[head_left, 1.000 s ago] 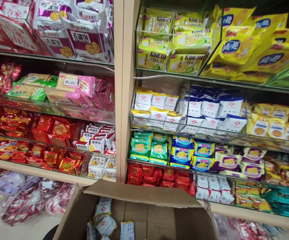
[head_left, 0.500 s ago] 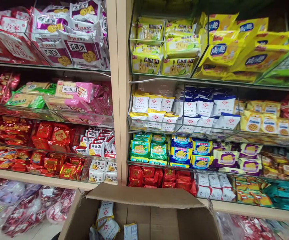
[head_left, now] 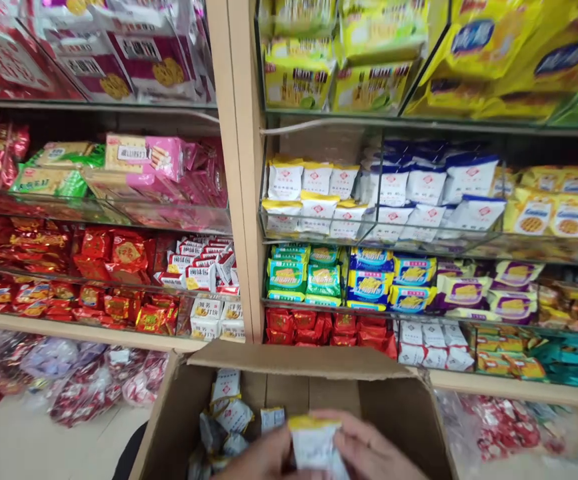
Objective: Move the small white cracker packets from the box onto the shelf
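Note:
Low in the head view, a small white snack packet with a yellow top edge is held between my two hands, over the open cardboard box. My left hand closes on its left side, and my right hand grips its right edge. Both hands are a little blurred, and the lower edge of the view cuts them off. Inside the box, to the left of my hands, lie several similar white packets. One more packet rests just behind my left hand.
Shelves with glass fronts stand ahead, including white packets with yellow tops and blue-topped white packets. A wooden post divides the shelves. Plastic bags of red-and-white packets lie on the floor at left and right.
Both hands have come into view over the box with a white packet between them. The view has tilted down, so the shelves sit higher and more of the box's inside shows.

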Available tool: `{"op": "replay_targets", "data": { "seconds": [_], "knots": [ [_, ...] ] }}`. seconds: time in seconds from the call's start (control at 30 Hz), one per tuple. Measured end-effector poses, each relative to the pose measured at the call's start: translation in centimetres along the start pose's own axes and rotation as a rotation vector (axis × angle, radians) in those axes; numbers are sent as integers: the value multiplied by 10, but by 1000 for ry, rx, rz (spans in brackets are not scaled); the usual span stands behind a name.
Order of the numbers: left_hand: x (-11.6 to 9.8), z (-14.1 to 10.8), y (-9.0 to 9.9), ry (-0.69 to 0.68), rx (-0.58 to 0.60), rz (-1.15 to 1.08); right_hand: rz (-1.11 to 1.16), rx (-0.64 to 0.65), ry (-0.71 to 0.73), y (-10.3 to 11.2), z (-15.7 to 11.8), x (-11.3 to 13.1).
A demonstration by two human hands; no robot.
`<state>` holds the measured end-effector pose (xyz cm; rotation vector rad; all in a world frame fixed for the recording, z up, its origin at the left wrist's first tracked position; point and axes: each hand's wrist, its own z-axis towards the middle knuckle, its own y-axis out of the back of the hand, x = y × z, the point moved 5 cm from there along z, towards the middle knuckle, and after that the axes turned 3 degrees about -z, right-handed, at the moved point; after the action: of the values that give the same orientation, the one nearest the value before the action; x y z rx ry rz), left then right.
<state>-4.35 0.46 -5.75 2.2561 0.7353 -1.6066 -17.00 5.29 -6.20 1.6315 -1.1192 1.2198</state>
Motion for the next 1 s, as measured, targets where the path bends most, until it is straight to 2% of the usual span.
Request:
{"op": "replay_targets", "data": {
  "seconds": [0.1, 0.2, 0.27, 0.37, 0.5, 0.6, 0.67, 0.73, 0.83, 0.93, 1.0],
  "knots": [
    [-19, 2, -4, -106, -52, -58, 73, -132, 73, 13, -1, 28],
    [-38, 9, -2, -147, -84, -140, 66, -295, 151, 26, 4, 46],
    [-47, 13, -2, -162, -75, -176, 191, -395, 157, 31, 8, 48],
    [-54, 16, -2, -195, -50, -190, 406, -448, 151, 29, 16, 41],
    [-49, 18, 9, -237, -119, -119, 398, -475, 170, 30, 21, 33],
    [-53, 14, 22, -319, -200, 254, 224, -427, 275, 37, 20, 44],
    [-60, 10, 26, -364, -220, 577, -43, -368, 338, 41, 16, 59],
    [-66, 5, 28, -365, -235, 766, -361, -316, 342, 42, 12, 74],
    [-81, -4, 29, -402, -278, 831, -670, -251, 382, 40, 8, 98],
    [-108, -13, 25, -551, -278, 798, -811, -217, 474, 35, 5, 124],
    [-129, -21, 28, -669, -307, 696, -918, -253, 477, 36, 3, 143]
  ]
}}
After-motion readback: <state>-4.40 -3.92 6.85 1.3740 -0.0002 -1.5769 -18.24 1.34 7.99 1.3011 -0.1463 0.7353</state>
